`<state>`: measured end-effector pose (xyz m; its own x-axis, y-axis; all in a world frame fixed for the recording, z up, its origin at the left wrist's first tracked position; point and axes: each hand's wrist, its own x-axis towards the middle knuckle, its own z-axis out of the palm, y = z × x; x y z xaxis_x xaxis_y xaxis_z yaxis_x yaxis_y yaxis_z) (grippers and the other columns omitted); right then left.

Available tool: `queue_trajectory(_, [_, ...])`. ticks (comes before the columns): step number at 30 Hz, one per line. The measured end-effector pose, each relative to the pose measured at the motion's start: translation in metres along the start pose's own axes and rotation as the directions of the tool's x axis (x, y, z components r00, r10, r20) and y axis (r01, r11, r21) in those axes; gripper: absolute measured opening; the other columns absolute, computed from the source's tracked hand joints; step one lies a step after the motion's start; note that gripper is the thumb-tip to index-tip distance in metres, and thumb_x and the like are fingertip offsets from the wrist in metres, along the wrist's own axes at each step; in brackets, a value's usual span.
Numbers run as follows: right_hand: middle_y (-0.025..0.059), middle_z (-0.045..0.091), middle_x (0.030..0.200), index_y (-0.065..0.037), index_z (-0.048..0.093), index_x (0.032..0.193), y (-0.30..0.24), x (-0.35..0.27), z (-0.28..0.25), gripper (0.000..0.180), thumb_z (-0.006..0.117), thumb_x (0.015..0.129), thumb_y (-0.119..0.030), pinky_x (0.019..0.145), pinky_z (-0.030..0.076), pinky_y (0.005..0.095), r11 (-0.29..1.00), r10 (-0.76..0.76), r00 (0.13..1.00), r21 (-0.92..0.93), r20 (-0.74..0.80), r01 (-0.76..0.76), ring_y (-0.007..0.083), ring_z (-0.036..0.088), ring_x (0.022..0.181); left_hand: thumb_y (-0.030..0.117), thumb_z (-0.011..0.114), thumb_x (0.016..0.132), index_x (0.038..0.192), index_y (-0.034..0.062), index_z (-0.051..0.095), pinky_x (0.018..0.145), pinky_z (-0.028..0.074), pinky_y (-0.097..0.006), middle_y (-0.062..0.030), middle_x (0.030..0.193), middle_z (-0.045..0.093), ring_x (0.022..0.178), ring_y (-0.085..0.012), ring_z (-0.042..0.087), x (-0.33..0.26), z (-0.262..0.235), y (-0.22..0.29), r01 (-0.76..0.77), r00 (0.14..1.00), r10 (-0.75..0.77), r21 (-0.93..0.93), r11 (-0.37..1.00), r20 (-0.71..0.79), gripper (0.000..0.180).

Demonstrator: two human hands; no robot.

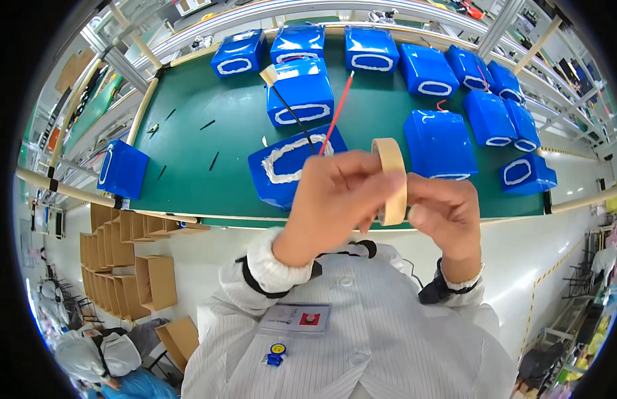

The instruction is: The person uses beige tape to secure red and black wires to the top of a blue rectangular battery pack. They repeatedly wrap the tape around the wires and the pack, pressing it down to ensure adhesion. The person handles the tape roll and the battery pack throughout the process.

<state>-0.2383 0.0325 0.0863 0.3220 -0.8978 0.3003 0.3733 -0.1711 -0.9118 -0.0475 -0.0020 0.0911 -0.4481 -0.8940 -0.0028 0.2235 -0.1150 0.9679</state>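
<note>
Both hands pinch a tan tape roll [392,181] held on edge between them: left hand [335,199] closed on its near side, right hand [444,211] gripping its rim (above the green worktop [189,133]).

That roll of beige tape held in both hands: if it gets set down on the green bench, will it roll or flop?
The tape roll is a thin, narrow ring, so on edge it would likely roll or tip flat. It looks stiff enough to keep its shape between the left hand and right hand, and probably light.
</note>
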Motion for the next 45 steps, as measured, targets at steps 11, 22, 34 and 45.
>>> queue_trajectory(11, [0.0185, 0.067, 0.11, 0.008, 0.063, 0.12, -0.005, -0.009, -0.01, 0.04, 0.068, 0.081, -0.002, 0.084, 0.047, 0.0364, 0.889, -0.242, 0.97, -0.396, 0.025, 0.232, 0.0248, 0.061, 0.1, 0.023, 0.055, 0.101, 0.101, -0.003, 0.063, 0.049, 0.051, -0.024, -0.0152, 0.084, 0.071, 0.058, -0.0164, 0.064, -0.008, 0.006, 0.004, -0.195, 0.977, 0.205, -0.148, 0.97, 0.06, 0.028])
queue_trajectory(22, [0.0146, 0.071, 0.099, 0.006, 0.066, 0.108, -0.015, -0.011, 0.006, 0.037, 0.077, 0.073, 0.0, 0.077, 0.047, 0.0358, 0.781, -0.492, 0.87, -0.45, -0.018, 0.433, 0.0248, 0.062, 0.089, 0.005, 0.072, 0.081, 0.106, 0.0038, 0.065, 0.067, 0.058, -0.034, -0.0126, 0.11, 0.069, 0.089, -0.0312, 0.069, -0.011, 0.001, -0.012, -0.757, 0.587, 0.692, 0.588, 0.285, 0.421, 0.026])
queue_trajectory(34, [0.0107, 0.071, 0.087, 0.002, 0.071, 0.097, -0.022, -0.009, 0.021, 0.027, 0.08, 0.072, -0.001, 0.068, 0.047, 0.0345, 0.584, -0.544, 0.834, -0.674, 0.089, 0.452, 0.025, 0.063, 0.075, 0.01, 0.074, 0.078, 0.11, 0.0023, 0.067, 0.076, 0.055, -0.037, -0.0147, 0.11, 0.069, 0.094, -0.0311, 0.066, -0.024, -0.006, 0.01, -0.73, 0.624, 0.693, 0.584, 0.354, 0.36, 0.035])
queue_trajectory(45, [0.0064, 0.07, 0.08, 0.001, 0.07, 0.096, -0.013, -0.022, 0.05, 0.034, 0.085, 0.066, -0.004, 0.057, 0.047, 0.0296, 0.367, -0.484, 0.856, -0.845, 0.183, 0.389, 0.0218, 0.064, 0.067, 0.012, 0.064, 0.097, 0.109, -0.001, 0.063, 0.08, 0.048, -0.028, -0.0067, 0.102, 0.065, 0.089, -0.012, 0.059, -0.044, -0.013, 0.006, -0.37, 0.925, 0.362, 0.056, 0.927, 0.116, 0.018])
